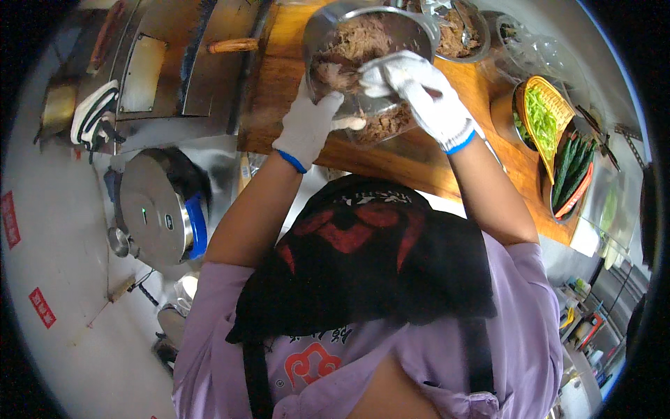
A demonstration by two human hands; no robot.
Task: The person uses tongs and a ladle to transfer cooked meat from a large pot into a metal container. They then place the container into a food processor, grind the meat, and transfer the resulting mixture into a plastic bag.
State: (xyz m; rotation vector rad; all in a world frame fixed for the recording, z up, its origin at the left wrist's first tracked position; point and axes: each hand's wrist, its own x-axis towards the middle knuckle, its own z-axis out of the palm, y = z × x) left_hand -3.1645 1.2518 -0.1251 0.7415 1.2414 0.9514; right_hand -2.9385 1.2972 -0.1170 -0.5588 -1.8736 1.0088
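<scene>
A stainless steel bowl (430, 26) is tilted towards me over the wooden counter, with shredded cooked meat (364, 39) inside. My left hand (310, 121), in a white knit glove with a blue cuff, grips the bowl's near left side, thumb at the rim. Gloved the same way, my right hand (419, 91) reaches over the near right rim, its curled fingers at the meat; whether they pinch any is hidden. Below the bowl's near edge sits a clear container (384, 137) with more shredded meat, partly covered by the bowl and my right hand.
Another bowl (484, 36) of meat with a spoon stands behind on the wooden counter (361, 163). To the right are a woven basket (555, 102) of shredded greens and cucumbers (573, 165). A griddle (220, 68) and a lidded round pot (152, 209) are at left.
</scene>
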